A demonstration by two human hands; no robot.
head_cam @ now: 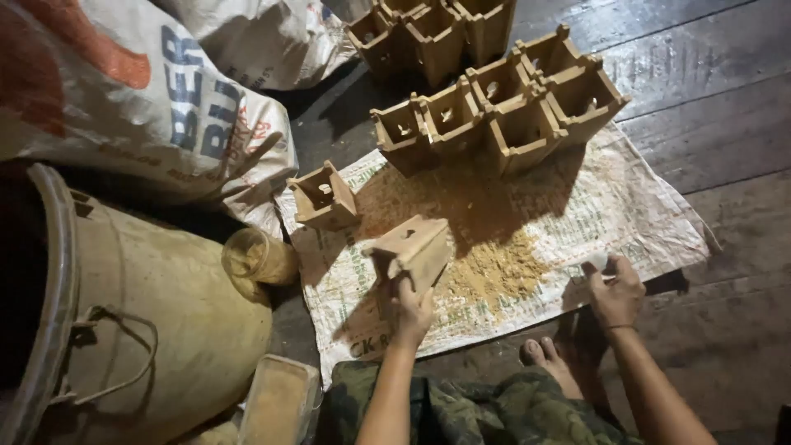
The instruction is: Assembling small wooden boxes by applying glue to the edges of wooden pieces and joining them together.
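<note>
The left hand [409,313] has its grip closed around the lower end of a small wooden box [412,249], a square, open-topped piece of pale raw wood with notched corners, held tilted on its side above the mat. The right hand [614,290] rests at the mat's near right edge with its grip pinched narrow on a small white piece [596,262]; what that piece is cannot be told.

Between the two hands lies a loose heap of sawdust-like yellow grains [494,272], coarse and crumbly, spread over a woven plastic sack [643,214] laid flat as a mat. The sack is white with rows of green print and dark letters at its near edge. A bare foot [540,353] and camouflage-patterned trousers [494,412] sit just below it.

Left of the held box, another single wooden box [323,196] stands upright on the mat's corner. Beyond the heap a cluster of like boxes [503,103] stands packed side by side, each with a round hole in its bottom, and a second cluster [437,33] stands farther back.

To the left a small dusty plastic jar [259,257] leans against a large tan bucket [165,313] with a wire handle, lying on its side. A pale rectangular tub [280,400] sits below it. Behind them slump bulging white sacks [140,99] with blue and orange print. All rests on a dark, worn plank floor [709,124].
</note>
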